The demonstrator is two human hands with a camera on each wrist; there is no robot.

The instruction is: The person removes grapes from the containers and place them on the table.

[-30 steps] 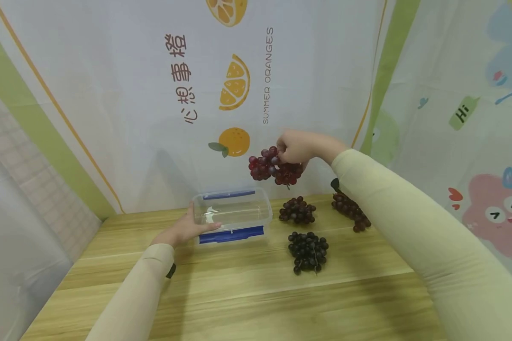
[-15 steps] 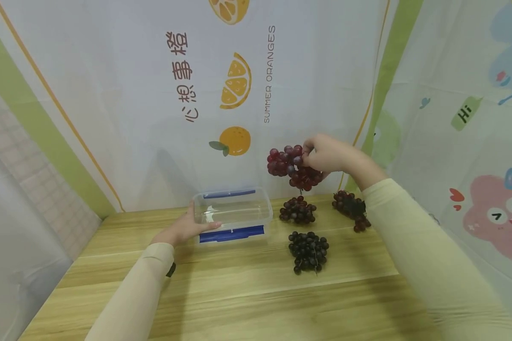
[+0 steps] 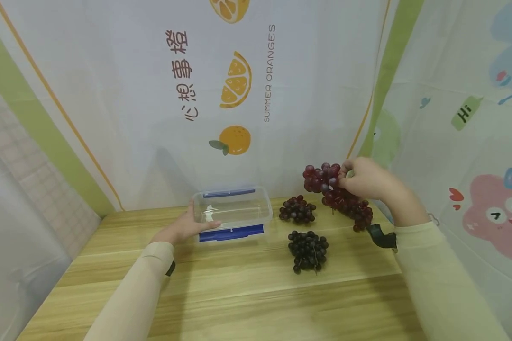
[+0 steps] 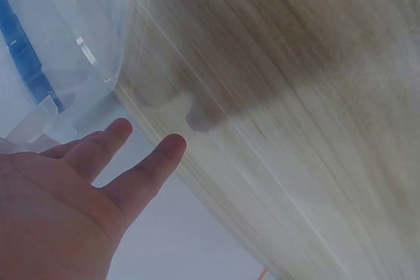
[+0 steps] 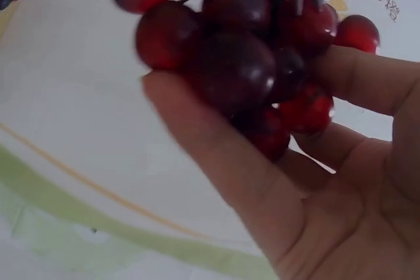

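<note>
My right hand pinches a bunch of red grapes, raised at the back right. Its thumb and fingers press around the berries in the right wrist view. Directly below and behind the held bunch lies another dark red bunch, partly covered by it. My left hand rests at the left end of a clear plastic container with blue side latches. Its thumb lies along the near rim. In the left wrist view its fingers are straight and spread beside the container's wall.
A small dark red bunch lies right of the container, and a black bunch sits nearer. They lie on a wooden table. A printed white curtain hangs behind the table's back edge.
My right hand has moved right and lower with the red grapes, from near the container to above the bunch at the back right. My left hand and the container have stayed put.
</note>
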